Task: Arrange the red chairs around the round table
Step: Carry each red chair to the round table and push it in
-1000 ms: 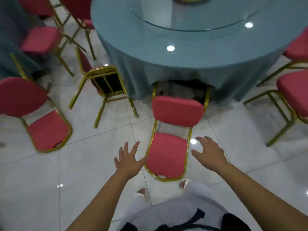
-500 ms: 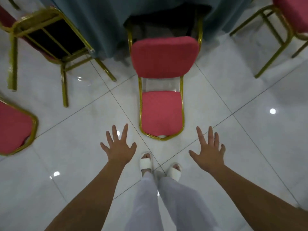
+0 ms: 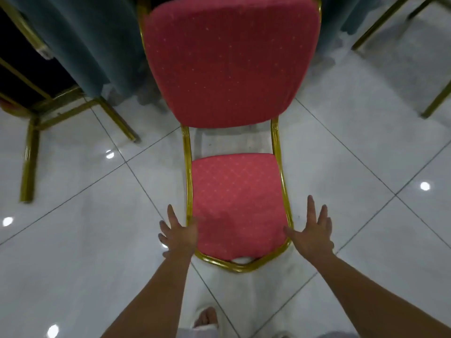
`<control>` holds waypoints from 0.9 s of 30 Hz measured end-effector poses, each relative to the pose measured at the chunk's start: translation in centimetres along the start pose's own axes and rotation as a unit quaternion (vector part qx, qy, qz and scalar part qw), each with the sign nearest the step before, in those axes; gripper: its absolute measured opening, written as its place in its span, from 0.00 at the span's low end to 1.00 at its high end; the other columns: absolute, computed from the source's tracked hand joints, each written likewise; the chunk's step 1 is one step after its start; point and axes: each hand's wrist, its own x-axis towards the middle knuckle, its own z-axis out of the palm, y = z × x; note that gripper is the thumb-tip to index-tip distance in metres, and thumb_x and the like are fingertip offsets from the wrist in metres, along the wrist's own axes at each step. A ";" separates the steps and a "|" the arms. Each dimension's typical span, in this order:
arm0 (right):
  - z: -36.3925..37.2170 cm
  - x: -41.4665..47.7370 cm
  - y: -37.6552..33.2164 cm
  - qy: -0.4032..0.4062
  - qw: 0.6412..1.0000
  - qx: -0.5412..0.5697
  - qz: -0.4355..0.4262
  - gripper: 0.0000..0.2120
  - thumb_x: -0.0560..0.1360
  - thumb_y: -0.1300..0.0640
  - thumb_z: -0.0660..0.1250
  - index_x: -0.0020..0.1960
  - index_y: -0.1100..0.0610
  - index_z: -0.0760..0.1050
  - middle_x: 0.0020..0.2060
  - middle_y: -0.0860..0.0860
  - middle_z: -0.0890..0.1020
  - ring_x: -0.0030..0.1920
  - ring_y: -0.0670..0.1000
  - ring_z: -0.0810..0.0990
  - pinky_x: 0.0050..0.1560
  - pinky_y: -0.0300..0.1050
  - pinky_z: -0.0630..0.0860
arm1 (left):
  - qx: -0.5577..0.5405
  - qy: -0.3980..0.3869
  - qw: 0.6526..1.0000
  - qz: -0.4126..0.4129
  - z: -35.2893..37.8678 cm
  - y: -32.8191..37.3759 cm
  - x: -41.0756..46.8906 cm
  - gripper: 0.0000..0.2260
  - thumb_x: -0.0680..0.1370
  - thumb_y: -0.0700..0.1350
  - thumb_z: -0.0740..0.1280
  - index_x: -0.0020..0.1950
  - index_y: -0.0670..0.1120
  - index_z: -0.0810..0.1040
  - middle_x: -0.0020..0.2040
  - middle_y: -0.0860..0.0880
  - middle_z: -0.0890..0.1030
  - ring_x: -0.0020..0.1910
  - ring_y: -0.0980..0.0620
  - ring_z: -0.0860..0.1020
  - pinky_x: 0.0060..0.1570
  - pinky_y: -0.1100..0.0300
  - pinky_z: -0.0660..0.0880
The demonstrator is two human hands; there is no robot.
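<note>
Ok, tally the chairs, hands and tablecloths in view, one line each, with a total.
red chair, in full view: 1
chairs cut off at the edges, left chair and right chair: 2
hands, left hand and right hand: 2
tablecloth: 1
Total: 6

hands: left hand (image 3: 180, 234) and right hand (image 3: 311, 234) moved in from open floor to flank red chair (image 3: 231, 69) near pad, thumbs now at gold frame (image 3: 284, 184) | contact unclear | view: dropped closer, chair looms larger
</note>
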 end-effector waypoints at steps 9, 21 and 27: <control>11.3 12.6 2.0 -0.067 0.966 0.223 0.111 0.55 0.64 0.44 0.80 0.79 0.44 0.47 0.69 0.63 0.69 0.67 0.67 0.71 0.67 0.63 0.70 | -0.052 0.005 0.998 -0.024 12.3 -5.6 10.5 0.32 0.78 0.66 0.60 0.78 0.65 0.50 0.67 0.35 0.69 0.64 0.31 0.71 0.63 0.36 0.70; 11.6 13.1 3.3 -0.125 0.945 0.293 0.079 0.41 0.64 0.64 0.80 0.71 0.58 0.62 0.53 0.56 0.78 0.53 0.59 0.80 0.58 0.59 0.78 | -0.139 -0.104 0.981 0.081 8.4 -7.2 11.4 0.19 0.82 0.45 0.63 0.72 0.54 0.66 0.59 0.45 0.79 0.55 0.43 0.78 0.62 0.44 0.74; 9.1 10.6 2.9 -0.108 0.946 0.296 0.077 0.37 0.64 0.65 0.80 0.69 0.62 0.67 0.56 0.60 0.80 0.55 0.62 0.81 0.59 0.61 0.78 | -0.117 -0.130 0.983 0.063 7.1 -6.9 9.0 0.15 0.83 0.44 0.61 0.69 0.54 0.65 0.56 0.46 0.79 0.53 0.42 0.79 0.59 0.40 0.76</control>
